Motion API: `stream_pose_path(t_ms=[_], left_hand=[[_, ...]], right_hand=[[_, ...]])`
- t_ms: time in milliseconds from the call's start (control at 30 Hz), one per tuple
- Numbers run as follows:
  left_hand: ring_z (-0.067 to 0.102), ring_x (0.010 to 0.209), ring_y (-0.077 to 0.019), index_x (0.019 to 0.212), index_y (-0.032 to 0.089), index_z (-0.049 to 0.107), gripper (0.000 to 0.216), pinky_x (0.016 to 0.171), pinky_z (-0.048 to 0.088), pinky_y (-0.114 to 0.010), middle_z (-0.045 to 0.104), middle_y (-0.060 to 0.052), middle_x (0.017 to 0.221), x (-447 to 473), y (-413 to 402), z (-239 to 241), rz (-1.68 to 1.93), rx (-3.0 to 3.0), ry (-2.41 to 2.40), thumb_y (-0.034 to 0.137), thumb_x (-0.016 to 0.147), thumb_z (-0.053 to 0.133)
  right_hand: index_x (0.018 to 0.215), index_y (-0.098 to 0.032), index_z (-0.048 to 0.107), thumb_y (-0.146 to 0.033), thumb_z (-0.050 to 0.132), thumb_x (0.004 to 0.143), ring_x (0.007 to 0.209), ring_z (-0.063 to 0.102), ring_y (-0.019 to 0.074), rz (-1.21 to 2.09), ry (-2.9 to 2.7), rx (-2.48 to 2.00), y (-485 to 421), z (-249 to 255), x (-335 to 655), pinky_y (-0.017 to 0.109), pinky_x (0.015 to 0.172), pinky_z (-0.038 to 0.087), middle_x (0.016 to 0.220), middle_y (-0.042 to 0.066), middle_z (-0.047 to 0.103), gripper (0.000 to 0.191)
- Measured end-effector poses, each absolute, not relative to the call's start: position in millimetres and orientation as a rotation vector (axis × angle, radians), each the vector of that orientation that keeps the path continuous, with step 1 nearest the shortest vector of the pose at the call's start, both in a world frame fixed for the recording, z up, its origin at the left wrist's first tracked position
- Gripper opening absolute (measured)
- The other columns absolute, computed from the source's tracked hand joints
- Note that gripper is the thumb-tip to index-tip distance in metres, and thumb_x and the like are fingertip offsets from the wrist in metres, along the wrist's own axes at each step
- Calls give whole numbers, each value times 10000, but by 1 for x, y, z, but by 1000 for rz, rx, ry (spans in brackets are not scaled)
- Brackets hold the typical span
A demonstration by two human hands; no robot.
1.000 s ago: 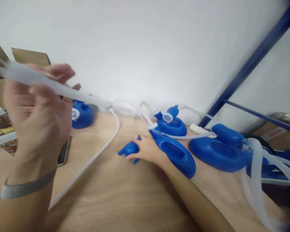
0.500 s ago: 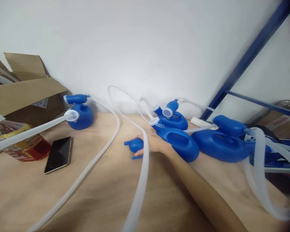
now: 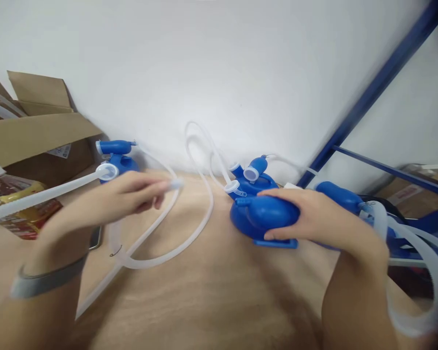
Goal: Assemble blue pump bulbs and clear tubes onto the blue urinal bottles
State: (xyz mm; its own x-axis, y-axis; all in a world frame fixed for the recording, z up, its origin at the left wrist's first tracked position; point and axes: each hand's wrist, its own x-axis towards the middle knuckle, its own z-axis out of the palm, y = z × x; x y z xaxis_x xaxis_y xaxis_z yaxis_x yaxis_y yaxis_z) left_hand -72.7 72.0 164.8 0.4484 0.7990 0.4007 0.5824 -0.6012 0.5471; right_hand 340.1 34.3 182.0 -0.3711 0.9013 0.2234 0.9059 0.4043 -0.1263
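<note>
My right hand (image 3: 314,216) is wrapped round a blue plastic container (image 3: 264,216), lifting it on edge above the wooden table (image 3: 211,301). My left hand (image 3: 127,197) pinches the end of a clear flexible tube (image 3: 171,250) that loops across the table; the tube tip pokes out past my fingers towards the container. A grey band sits on my left wrist. A second blue container (image 3: 257,177) with white-rimmed spouts lies just behind the held one.
Another blue container (image 3: 117,158) with a white tube stands at the back left, by a cardboard box (image 3: 36,129) and a bottle (image 3: 10,192). A phone (image 3: 95,237) is partly hidden by my left arm. More blue containers and tubes (image 3: 405,233) lie right, under a blue frame (image 3: 379,82).
My right hand left the small blue bulb and took hold of the blue container, lifting it. My left hand came back into view, gripping the end of the clear tube.
</note>
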Motion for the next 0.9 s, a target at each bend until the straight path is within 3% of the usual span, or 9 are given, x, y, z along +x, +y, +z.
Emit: stream_pose_path(t_ms=[100, 233, 300, 500, 700, 900], left_hand=[[614, 651, -149, 860, 219, 719, 472, 586, 457, -263, 683, 17, 722, -6, 80, 159, 695, 2383, 1152, 586, 1046, 489], [664, 782, -160, 1021, 226, 754, 394, 707, 479, -266, 776, 7, 946, 27, 68, 156, 823, 2449, 1047, 478, 1089, 459], [682, 805, -163, 1012, 221, 754, 399, 725, 478, -269, 793, 1, 985, 29, 65, 155, 849, 2486, 1030, 462, 1099, 448], [657, 698, -157, 859, 188, 725, 454, 653, 439, -295, 784, -23, 889, 24, 71, 146, 898, 2614, 1053, 427, 1112, 432], [656, 695, -154, 929, 198, 742, 400, 639, 450, -281, 775, -12, 857, 21, 74, 145, 865, 2633, 963, 401, 1110, 448], [642, 672, -148, 980, 200, 754, 396, 616, 442, -273, 767, -1, 835, 23, 73, 148, 858, 2554, 975, 416, 1106, 447]], right_hand=[[1376, -310, 701, -713, 806, 745, 1001, 769, 361, -358, -2297, -1456, 40, 178, 339, 412, 729, 589, 1174, 62, 809, 756], [1415, -256, 674, -741, 755, 811, 928, 769, 322, -569, -2310, -1265, 50, 168, 326, 375, 707, 549, 1090, 92, 811, 780], [1418, -241, 670, -740, 727, 844, 931, 763, 316, -635, -2313, -1195, 53, 164, 323, 375, 724, 543, 1086, 103, 806, 763], [1421, -224, 661, -725, 688, 890, 940, 735, 311, -732, -2351, -1067, 60, 158, 325, 389, 766, 531, 1075, 118, 787, 730], [1394, -215, 676, -653, 693, 928, 983, 709, 315, -780, -2337, -987, 62, 156, 321, 419, 824, 528, 1109, 131, 778, 640], [1389, -249, 667, -448, 697, 985, 1078, 681, 316, -857, -2326, -895, 69, 154, 321, 445, 901, 496, 1205, 114, 766, 451]])
